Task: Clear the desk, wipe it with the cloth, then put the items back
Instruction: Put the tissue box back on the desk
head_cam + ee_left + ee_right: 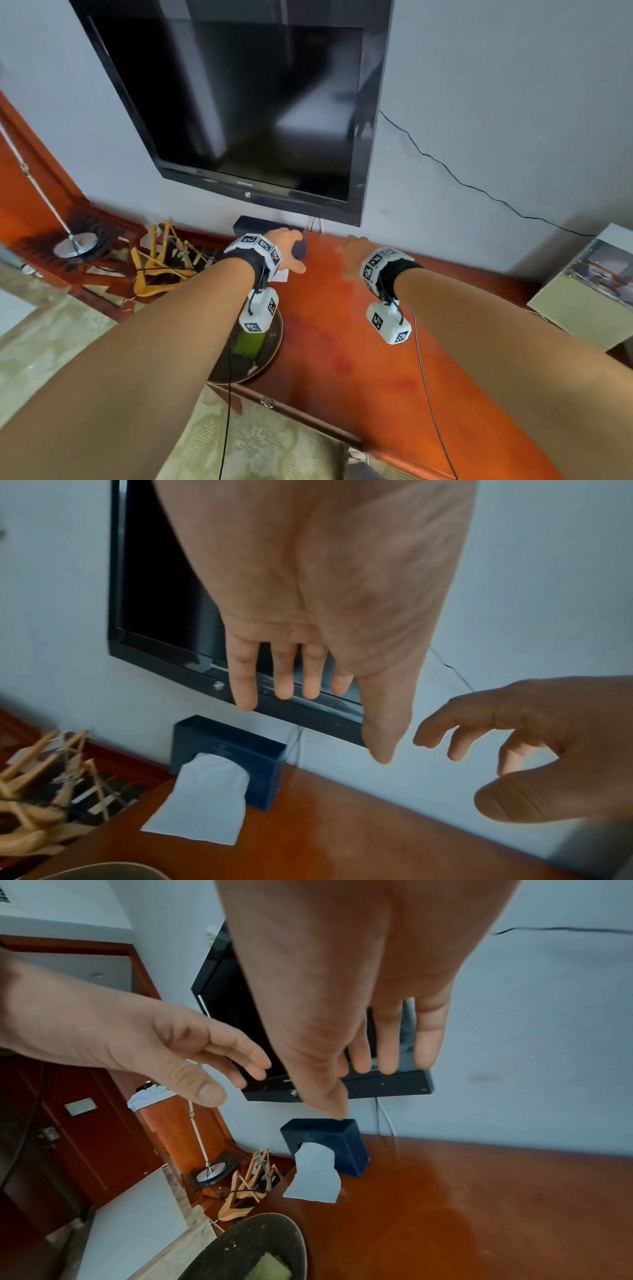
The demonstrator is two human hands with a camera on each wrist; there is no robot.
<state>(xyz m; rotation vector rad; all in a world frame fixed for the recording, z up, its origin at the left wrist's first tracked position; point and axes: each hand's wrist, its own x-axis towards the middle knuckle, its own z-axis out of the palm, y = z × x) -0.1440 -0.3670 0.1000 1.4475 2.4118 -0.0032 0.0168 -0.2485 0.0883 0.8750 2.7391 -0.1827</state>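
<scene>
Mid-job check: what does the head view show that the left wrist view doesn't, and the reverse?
Only the head view: both forearms, the green cloth in the round tray, the floor lamp base.
Only the left wrist view: the tissue hanging from the dark tissue box onto the desk.
Both: left hand and right hand open, the TV, wooden hangers.

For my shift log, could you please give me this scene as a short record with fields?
desk: orange-brown wooden top, against the wall
tissue box: dark blue, at the desk's back edge, one tissue hanging out onto the desk
tray: dark and round, at the desk's left edge, a green item in it
left hand: open, near the tissue box
right hand: open, holding nothing
</scene>
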